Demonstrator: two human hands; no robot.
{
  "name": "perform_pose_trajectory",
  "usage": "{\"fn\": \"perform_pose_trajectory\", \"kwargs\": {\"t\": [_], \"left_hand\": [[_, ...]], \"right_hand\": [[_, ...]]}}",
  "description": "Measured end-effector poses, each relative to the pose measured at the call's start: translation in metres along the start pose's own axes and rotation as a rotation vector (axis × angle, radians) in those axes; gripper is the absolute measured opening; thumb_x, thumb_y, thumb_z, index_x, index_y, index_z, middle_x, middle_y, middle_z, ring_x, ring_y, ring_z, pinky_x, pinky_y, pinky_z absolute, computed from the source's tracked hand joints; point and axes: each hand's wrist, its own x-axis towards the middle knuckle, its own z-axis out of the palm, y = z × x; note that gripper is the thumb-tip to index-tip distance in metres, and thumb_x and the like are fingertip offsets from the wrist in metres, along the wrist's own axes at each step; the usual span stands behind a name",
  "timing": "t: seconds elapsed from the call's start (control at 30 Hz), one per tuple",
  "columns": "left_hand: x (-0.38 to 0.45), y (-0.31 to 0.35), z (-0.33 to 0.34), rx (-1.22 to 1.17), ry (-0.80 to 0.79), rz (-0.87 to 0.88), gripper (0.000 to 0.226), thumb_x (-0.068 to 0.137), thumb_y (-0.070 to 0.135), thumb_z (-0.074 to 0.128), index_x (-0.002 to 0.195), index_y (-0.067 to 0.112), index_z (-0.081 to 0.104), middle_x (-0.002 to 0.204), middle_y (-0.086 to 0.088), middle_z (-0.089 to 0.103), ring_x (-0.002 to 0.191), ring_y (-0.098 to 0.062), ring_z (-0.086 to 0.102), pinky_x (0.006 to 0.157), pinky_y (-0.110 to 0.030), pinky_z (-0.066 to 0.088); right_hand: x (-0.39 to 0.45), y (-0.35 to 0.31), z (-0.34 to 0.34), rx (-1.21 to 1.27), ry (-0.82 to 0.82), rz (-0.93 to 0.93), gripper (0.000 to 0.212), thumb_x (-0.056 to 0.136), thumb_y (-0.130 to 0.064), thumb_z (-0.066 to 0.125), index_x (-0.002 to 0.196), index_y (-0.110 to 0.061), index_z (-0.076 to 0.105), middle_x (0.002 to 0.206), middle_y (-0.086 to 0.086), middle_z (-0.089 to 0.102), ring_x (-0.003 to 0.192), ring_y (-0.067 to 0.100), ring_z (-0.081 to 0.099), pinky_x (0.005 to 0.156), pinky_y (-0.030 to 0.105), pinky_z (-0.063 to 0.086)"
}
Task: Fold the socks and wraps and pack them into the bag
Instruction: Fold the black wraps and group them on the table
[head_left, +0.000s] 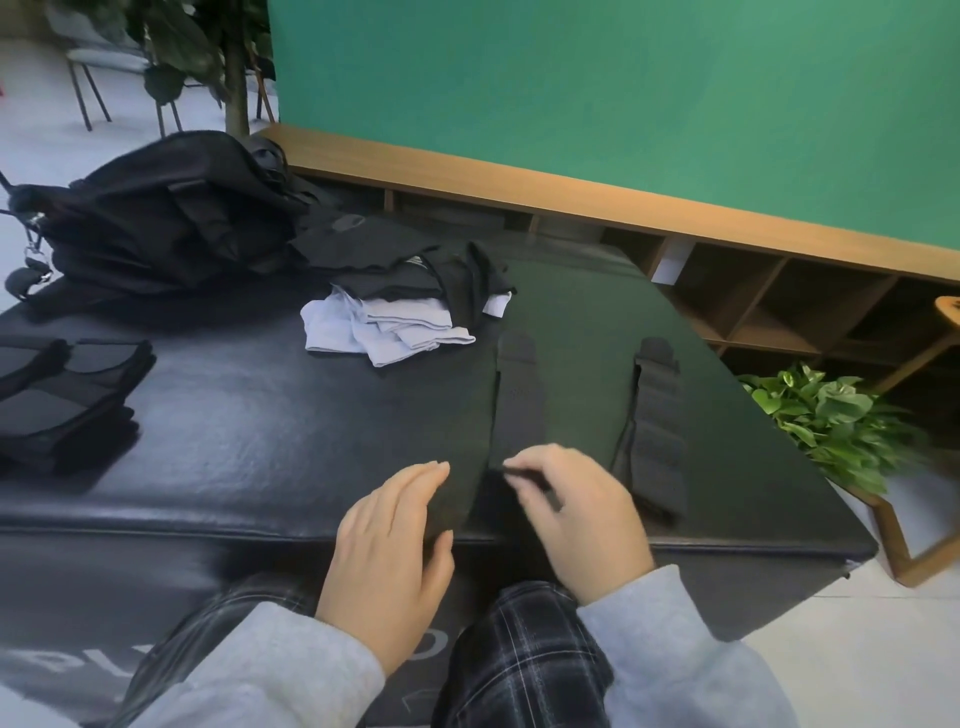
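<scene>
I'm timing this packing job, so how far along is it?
Done: a folded dark stack sits at the left. In hand: the right hand pinches a black sock, with the left hand flat beside it. Left: another sock, the mixed pile, and packing the bag.

I see a green wall (597, 93) behind, a low wooden shelf (753, 270) under it, pale floor (36, 104), chairs (104, 67) far left.

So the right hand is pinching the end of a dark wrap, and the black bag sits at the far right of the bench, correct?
Not quite. The head view shows the bag at the far left of the bench, not the right. The right hand does pinch the end of a dark wrap.
</scene>
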Motion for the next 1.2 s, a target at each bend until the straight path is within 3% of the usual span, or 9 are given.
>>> {"fn": "perform_pose_trajectory", "kwargs": {"t": [0.1, 0.23, 0.47, 0.6, 0.77, 0.93, 1.07, 1.17, 1.2], "left_hand": [[-0.001, 0.001, -0.004, -0.02, -0.026, 0.021, 0.049, 0.083, 0.037, 0.041, 0.131, 0.025, 0.038, 0.127, 0.012, 0.042, 0.112, -0.007, 0.044, 0.099, -0.022, 0.031], [0.0, 0.0, -0.004, -0.075, -0.005, 0.026, 0.04, 0.084, 0.037, 0.042, 0.122, 0.026, 0.044, 0.114, 0.012, 0.056, 0.103, -0.002, 0.046, 0.096, -0.022, 0.029], [0.001, -0.001, -0.003, -0.078, -0.015, 0.018, 0.025, 0.087, 0.034, 0.038, 0.104, 0.026, 0.056, 0.098, 0.015, 0.059, 0.095, -0.004, 0.05, 0.089, -0.027, 0.041], [0.002, -0.001, -0.002, -0.042, -0.035, 0.017, 0.035, 0.092, 0.04, 0.033, 0.1, 0.023, 0.062, 0.1, 0.012, 0.061, 0.095, -0.009, 0.058, 0.088, -0.035, 0.046], [0.001, 0.0, -0.002, 0.041, -0.001, 0.049, 0.06, 0.098, 0.049, 0.012, 0.092, 0.021, 0.065, 0.097, 0.008, 0.064, 0.09, -0.013, 0.063, 0.082, -0.039, 0.051], [0.003, 0.001, -0.002, 0.047, 0.003, 0.041, 0.066, 0.098, 0.052, 0.01, 0.09, 0.019, 0.066, 0.095, 0.005, 0.066, 0.086, -0.017, 0.065, 0.079, -0.038, 0.051], [0.002, 0.002, -0.005, 0.037, -0.022, 0.026, 0.056, 0.097, 0.054, 0.018, 0.087, 0.02, 0.061, 0.093, 0.006, 0.065, 0.089, -0.016, 0.065, 0.08, -0.039, 0.05], [0.002, 0.006, -0.008, -0.036, -0.038, -0.042, 0.035, 0.089, 0.047, 0.044, 0.105, 0.02, 0.059, 0.101, 0.006, 0.065, 0.092, -0.017, 0.063, 0.086, -0.042, 0.048], [0.003, 0.007, -0.008, -0.065, -0.033, -0.085, 0.038, 0.083, 0.043, 0.052, 0.113, 0.019, 0.058, 0.105, 0.005, 0.064, 0.096, -0.018, 0.061, 0.089, -0.041, 0.045]], "right_hand": [[-0.006, -0.009, 0.007, 0.003, -0.069, -0.031, 0.016, 0.083, -0.034, 0.052, 0.088, -0.025, 0.065, 0.08, -0.016, 0.065, 0.076, 0.004, 0.055, 0.066, 0.015, 0.044], [-0.008, -0.019, 0.012, 0.042, -0.184, -0.049, 0.018, 0.085, -0.04, 0.05, 0.089, -0.029, 0.064, 0.08, -0.017, 0.065, 0.074, 0.002, 0.058, 0.065, 0.016, 0.044], [-0.01, -0.025, 0.014, 0.132, -0.235, -0.035, 0.026, 0.087, -0.045, 0.047, 0.093, -0.028, 0.065, 0.086, -0.016, 0.065, 0.082, 0.001, 0.058, 0.072, 0.013, 0.044], [-0.01, -0.025, 0.013, 0.159, -0.148, 0.014, 0.028, 0.09, -0.043, 0.043, 0.094, -0.026, 0.066, 0.087, -0.021, 0.061, 0.088, -0.002, 0.055, 0.077, 0.007, 0.039], [-0.014, -0.008, 0.024, 0.106, -0.136, 0.198, 0.05, 0.088, -0.052, 0.025, 0.103, -0.024, 0.064, 0.093, -0.037, 0.044, 0.098, -0.015, 0.042, 0.086, 0.0, 0.028], [-0.019, 0.006, 0.03, 0.101, -0.109, 0.22, 0.05, 0.088, -0.05, 0.028, 0.101, -0.022, 0.067, 0.1, -0.03, 0.05, 0.101, -0.014, 0.043, 0.089, -0.002, 0.024], [-0.02, 0.007, 0.032, 0.091, -0.075, 0.182, 0.04, 0.088, -0.044, 0.037, 0.097, -0.021, 0.068, 0.1, -0.023, 0.055, 0.102, -0.008, 0.042, 0.091, -0.001, 0.025], [-0.023, 0.008, 0.035, 0.066, -0.055, 0.162, 0.035, 0.086, -0.04, 0.04, 0.097, -0.021, 0.067, 0.1, -0.023, 0.054, 0.102, -0.009, 0.041, 0.091, -0.002, 0.024], [-0.023, 0.009, 0.035, 0.063, -0.053, 0.162, 0.034, 0.086, -0.04, 0.041, 0.097, -0.021, 0.067, 0.101, -0.024, 0.054, 0.102, -0.009, 0.041, 0.091, -0.002, 0.024]]}}
